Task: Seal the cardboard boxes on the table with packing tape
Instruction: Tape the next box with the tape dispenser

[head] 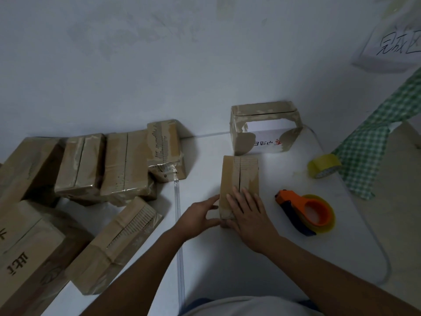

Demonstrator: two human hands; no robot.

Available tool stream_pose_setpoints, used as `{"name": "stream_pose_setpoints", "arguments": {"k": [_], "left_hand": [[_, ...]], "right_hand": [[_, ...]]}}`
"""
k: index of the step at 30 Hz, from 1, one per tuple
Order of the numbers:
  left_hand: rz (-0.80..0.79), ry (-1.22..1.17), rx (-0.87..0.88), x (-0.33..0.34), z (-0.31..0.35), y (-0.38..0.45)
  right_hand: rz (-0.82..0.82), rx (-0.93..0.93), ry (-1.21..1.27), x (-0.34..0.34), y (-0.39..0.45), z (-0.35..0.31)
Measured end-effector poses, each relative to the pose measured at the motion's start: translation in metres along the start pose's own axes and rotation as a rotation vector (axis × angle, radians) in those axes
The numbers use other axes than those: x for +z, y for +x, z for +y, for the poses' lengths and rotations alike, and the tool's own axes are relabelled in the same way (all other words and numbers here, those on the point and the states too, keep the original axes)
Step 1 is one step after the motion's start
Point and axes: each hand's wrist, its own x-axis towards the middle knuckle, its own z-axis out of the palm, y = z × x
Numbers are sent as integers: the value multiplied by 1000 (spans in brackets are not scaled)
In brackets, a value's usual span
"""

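A small brown cardboard box (239,176) lies on the white table (227,258), its top flaps meeting along a centre seam. My right hand (248,215) lies flat on the near end of its top, fingers straight. My left hand (200,216) holds the box's near left corner, thumb and fingers against its side. An orange tape dispenser (305,212) with a yellowish roll rests on the table to the right of the box, a hand's width from my right hand. A loose yellow tape roll (323,165) sits further back on the right.
Several brown cardboard boxes (102,169) crowd the table's left side. A taped box with a white printed face (265,130) stands behind the one I hold. A green checked cloth (376,137) hangs at the right. A sign (396,42) is on the wall.
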Motion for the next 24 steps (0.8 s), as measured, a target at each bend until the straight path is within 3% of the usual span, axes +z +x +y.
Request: {"name": "stream_pose_setpoints", "arguments": {"k": [8, 10, 13, 16, 18, 21, 24], "left_hand": [[57, -60, -7, 15, -2, -8], [87, -96, -82, 12, -3, -12], [169, -63, -106, 3, 5, -13], [216, -21, -79, 2, 25, 1], [238, -5, -57, 10, 39, 16], [222, 264, -156, 29, 50, 30], [120, 510, -172, 41, 47, 32]], "right_hand": [[-39, -77, 81, 7, 5, 6], [-8, -35, 309, 7, 6, 15], [222, 223, 724, 0, -2, 28], [65, 544, 1277, -10, -11, 35], [-72, 607, 1546, -12, -16, 31], [-167, 540, 1610, -6, -25, 18], [-63, 558, 1412, -3, -32, 20]]}}
